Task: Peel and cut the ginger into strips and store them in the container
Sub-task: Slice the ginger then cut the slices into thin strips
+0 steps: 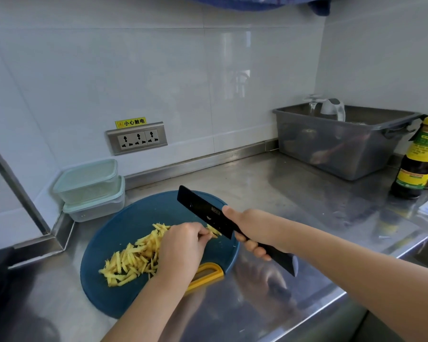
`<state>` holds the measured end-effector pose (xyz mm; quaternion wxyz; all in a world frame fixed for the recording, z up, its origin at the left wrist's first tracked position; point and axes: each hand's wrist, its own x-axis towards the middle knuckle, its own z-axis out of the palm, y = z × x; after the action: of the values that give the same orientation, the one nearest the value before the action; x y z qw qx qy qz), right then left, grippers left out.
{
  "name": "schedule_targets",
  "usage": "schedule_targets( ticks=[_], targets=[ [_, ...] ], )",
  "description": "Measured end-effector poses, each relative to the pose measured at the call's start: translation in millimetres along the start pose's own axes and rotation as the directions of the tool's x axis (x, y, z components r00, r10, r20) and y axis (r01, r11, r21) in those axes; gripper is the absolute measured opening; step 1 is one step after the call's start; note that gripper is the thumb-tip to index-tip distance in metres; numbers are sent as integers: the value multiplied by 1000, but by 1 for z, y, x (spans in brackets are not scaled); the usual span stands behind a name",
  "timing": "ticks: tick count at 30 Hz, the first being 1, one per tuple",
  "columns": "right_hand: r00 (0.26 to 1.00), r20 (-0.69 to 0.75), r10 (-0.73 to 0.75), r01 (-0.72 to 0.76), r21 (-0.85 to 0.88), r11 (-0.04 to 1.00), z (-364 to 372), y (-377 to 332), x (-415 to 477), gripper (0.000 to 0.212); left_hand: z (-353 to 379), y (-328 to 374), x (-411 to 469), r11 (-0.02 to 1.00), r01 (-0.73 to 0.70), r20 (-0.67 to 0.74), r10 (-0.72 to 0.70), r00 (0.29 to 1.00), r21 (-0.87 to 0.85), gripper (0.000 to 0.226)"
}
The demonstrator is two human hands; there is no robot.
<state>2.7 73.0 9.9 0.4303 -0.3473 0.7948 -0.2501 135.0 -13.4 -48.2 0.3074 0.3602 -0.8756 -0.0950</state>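
**Ginger on the board, knife beside the fingers**

Ginger strips [134, 257]: a loose yellow pile across the middle of the round blue cutting board [158, 208], running from the near left up toward the far right. A few more strips [213, 230] lie apart from the pile, at the lower edge of the knife blade.

Left hand [181, 245]: over the right end of the pile, fingers curled, tips pinching those few strips right against the blade.

Right hand [252, 230]: wrapped round the handle of the black cleaver [203, 211], fingers closed under it, forefinger up on the blade's side. Blade tilted, tip pointing away to the left — whether its edge touches the board, cannot tell.

Board has a yellow loop handle [208, 275] at its near edge; it lies on a steel counter [269, 188].

Two lidded containers [89, 181] stacked in the left corner just behind the board, pale green lids on.

Farther off — wall socket [137, 138], grey bin [336, 144], dark sauce bottle [418, 159] at right.
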Motion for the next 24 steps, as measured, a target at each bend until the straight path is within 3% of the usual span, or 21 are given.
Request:
schedule_targets(
  ticks=[24],
  targets=[
    [994, -105, -9, -20, -269, 963, 16, -3, 1, 67, -1, 1, -1, 999, -26, 0, 26, 1000, 32, 18]
  ],
)
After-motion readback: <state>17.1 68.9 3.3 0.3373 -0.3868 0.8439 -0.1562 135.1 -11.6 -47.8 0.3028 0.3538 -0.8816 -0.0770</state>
